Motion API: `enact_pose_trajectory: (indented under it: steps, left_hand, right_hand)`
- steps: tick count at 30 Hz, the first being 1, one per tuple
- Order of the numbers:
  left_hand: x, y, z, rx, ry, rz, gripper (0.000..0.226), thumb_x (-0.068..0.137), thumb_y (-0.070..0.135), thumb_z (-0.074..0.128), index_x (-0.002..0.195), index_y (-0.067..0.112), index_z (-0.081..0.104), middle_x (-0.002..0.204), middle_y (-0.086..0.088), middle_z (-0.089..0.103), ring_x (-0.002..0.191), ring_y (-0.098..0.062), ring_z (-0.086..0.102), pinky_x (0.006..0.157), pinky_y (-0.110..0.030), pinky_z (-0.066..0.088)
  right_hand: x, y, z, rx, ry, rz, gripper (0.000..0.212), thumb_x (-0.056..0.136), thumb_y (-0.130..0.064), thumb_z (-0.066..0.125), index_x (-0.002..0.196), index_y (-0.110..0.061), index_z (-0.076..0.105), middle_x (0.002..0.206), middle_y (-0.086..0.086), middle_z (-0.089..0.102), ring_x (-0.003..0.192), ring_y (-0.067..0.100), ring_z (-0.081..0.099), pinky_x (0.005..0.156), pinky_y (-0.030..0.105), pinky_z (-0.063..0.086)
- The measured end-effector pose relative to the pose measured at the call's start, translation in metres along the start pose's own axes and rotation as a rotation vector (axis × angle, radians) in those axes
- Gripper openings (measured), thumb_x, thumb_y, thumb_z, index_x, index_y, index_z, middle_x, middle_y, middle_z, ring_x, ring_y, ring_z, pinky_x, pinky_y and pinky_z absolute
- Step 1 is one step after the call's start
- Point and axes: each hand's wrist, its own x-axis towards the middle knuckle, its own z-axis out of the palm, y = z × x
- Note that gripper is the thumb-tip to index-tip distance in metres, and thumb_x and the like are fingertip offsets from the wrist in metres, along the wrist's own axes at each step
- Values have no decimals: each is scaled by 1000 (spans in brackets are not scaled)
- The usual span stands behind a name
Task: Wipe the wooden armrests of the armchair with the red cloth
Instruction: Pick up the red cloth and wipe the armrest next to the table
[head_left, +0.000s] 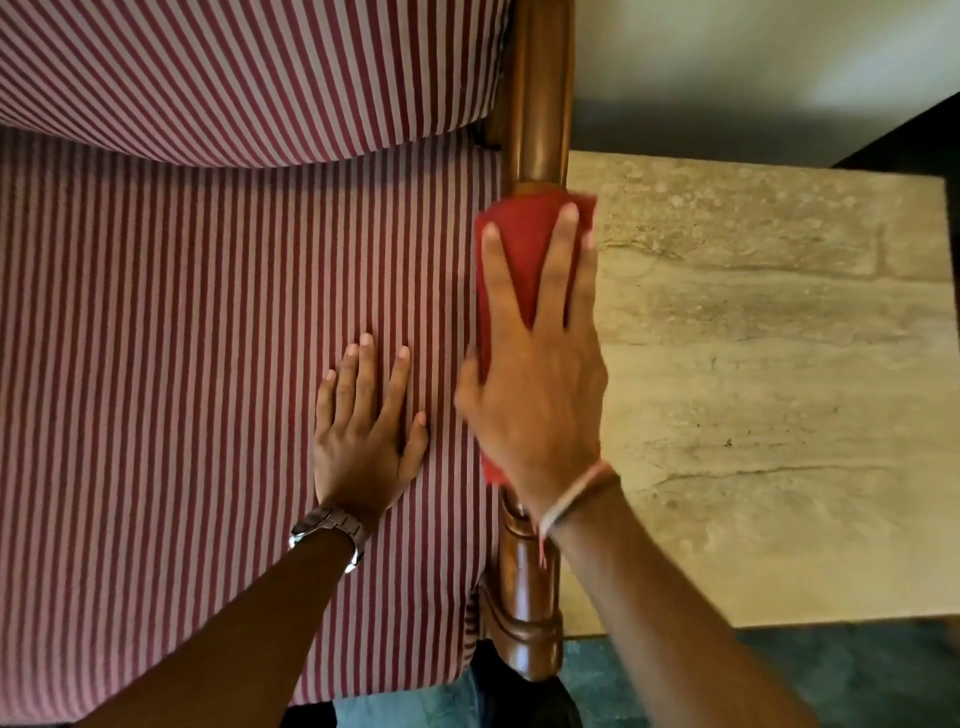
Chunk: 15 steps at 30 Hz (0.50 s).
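R hand (535, 395) flat on red cloth (524, 244) atop wooden armrest (537, 98) (table edge (779, 364) adjacent), L hand (363, 436) open on seat cushion (208, 338)

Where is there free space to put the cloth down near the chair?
The stone side table, right of the wooden armrest, is bare across its visible top. The striped seat cushion is free left of the left hand. The armrest is taken: the right hand presses the red cloth there.

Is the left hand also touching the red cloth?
No. The left hand lies flat on the striped seat cushion, apart from the red cloth, which only the right hand presses onto the wooden armrest.
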Motion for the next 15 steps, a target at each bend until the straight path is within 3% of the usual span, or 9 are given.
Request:
enact_pose_trajectory:
  steps: [3,10,15]
  left_hand:
    - [-1,-1,2,-11,0,8,69,100,52,31,162,25,15,170,-16,16,157,-31,20,126,-48,20]
    - [0,-1,-1,-56,20,20,69,100,51,34,161,23,20,169,-17,21,155,-33,25,125,-50,23]
    - [-2,0,-5,-58,5,15,68,101,51,33,161,21,22,168,-18,22,155,-34,25,124,-51,26]
  right_hand:
    - [21,-4,-2,-27,34,40,94,90,-29,63,165,-30,8,173,19,-4,161,42,0,120,55,41]
    - [-88,-1,8,-53,-7,71,108,81,-36,74,165,-33,7,174,17,-4,160,38,7,114,51,48]
    - [-7,-9,-1,-69,8,81,100,88,-36,69,165,-33,5,173,19,-6,161,41,2,119,53,42]
